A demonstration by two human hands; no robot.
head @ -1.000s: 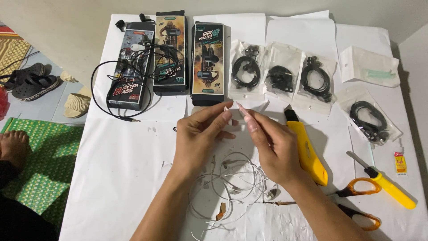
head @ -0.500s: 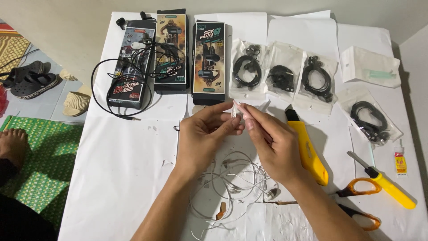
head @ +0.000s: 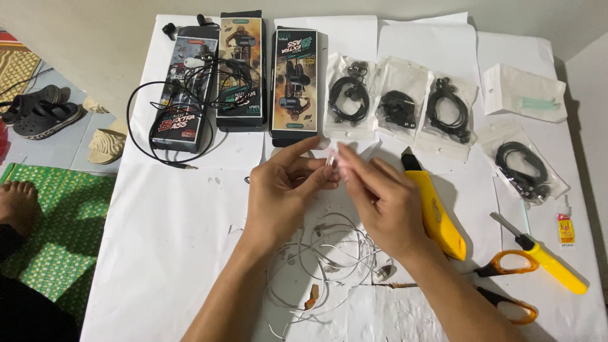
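My left hand (head: 285, 187) and my right hand (head: 380, 196) meet over the middle of the white paper-covered table (head: 164, 240). Their fingertips pinch a small white earphone part (head: 332, 159) between them. Below the hands lies a tangle of thin white earphone cable (head: 329, 253), with an earbud (head: 383, 273) at its right side. The cable seems to run up to the pinched part, but the hands hide the join.
Three printed earphone boxes (head: 240, 73) and a loose black cable (head: 161, 123) lie at the back left. Clear bags of black earphones (head: 399, 104) line the back. A yellow utility knife (head: 434, 206), orange-handled scissors (head: 506, 282), a yellow-handled tool (head: 548, 263) and a small glue tube (head: 565, 225) lie right. A foot (head: 19, 202) rests on the green mat.
Both hands stay together over the same spot; the fingers have shifted slightly around the small white part. Nothing else on the table has moved.
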